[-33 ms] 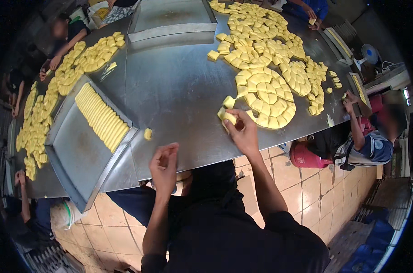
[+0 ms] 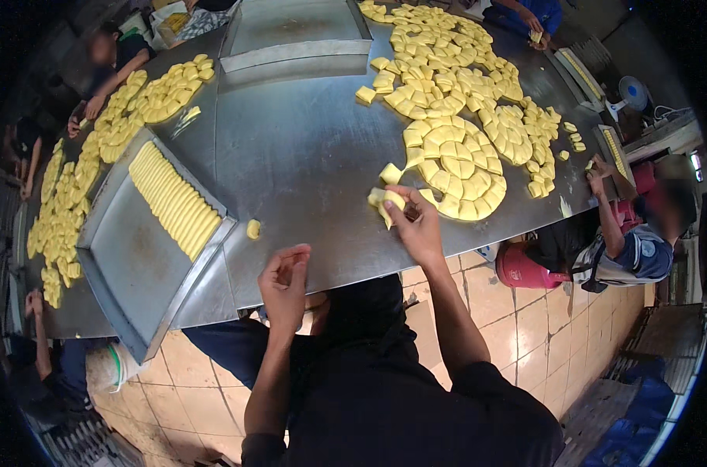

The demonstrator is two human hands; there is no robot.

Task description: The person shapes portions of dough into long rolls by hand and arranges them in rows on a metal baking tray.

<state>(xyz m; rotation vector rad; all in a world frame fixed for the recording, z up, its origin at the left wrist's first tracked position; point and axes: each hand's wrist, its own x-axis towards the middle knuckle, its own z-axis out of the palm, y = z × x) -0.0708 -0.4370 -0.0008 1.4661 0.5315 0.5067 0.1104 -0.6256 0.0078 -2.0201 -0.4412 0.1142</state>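
Note:
Over the steel table, my right hand [image 2: 416, 229] pinches a piece of yellow dough [image 2: 394, 204] between thumb and fingers. Another bit of dough touches that piece on its left, and I cannot tell whether they are joined. Just beyond lies a loose dough square [image 2: 391, 173]. A large round of cut dough [image 2: 459, 167] spreads to the right of this hand. My left hand [image 2: 283, 284] hovers at the table's near edge, fingers loosely curled, thumb apart, nothing visible in it. Past it sits a single dough piece [image 2: 253, 229].
A metal tray [image 2: 108, 233] at the left holds a row of dough rolls [image 2: 174, 200] and overhangs the near edge. Another tray [image 2: 295, 50] stands at the far side. Cut dough piles [image 2: 151, 105] line the left. Co-workers sit around; one [image 2: 641, 241] is at the right.
The dough at my right fingertips has tilted and shifted slightly, with the left bit sitting differently against the pinched piece. Both hands stay nearly in place.

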